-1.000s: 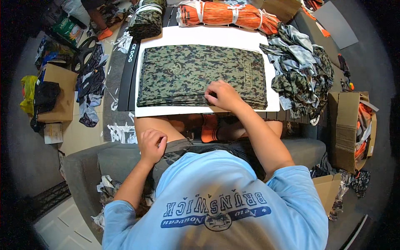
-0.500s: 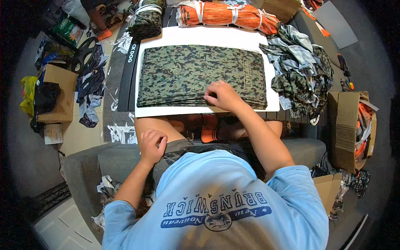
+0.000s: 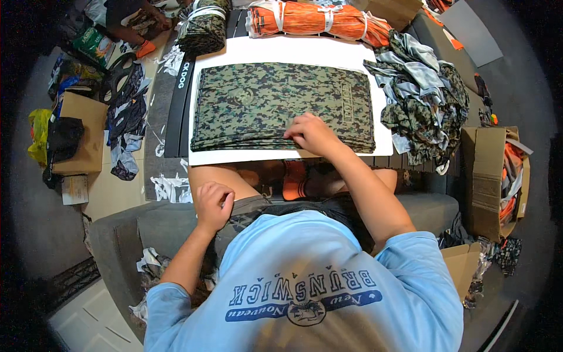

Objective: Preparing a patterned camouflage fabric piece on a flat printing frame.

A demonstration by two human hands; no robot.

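A flat stack of camouflage fabric pieces [image 3: 281, 97] lies on a white board [image 3: 234, 48] on the dark slatted table before me. Its layered edges fan out slightly along the near side. My right hand [image 3: 311, 134] rests over that near edge, right of the middle. Its fingers are bent and apart, the tips touching the upper layers, with nothing visibly gripped. My left hand [image 3: 214, 205] lies on my left thigh, loosely curled, thumb away from the fingers, holding nothing.
Beyond the board lie a tied camouflage bundle [image 3: 202, 29] and a tied orange bundle [image 3: 319, 20]. A crumpled camouflage heap [image 3: 425, 100] sits at the right. Cardboard boxes [image 3: 487, 182] stand on both sides. At the upper left another person's arm [image 3: 136, 29] shows.
My right hand has shifted slightly left along the near edge of the stack. My left hand has stayed put. The other person's arms at the upper left have moved.
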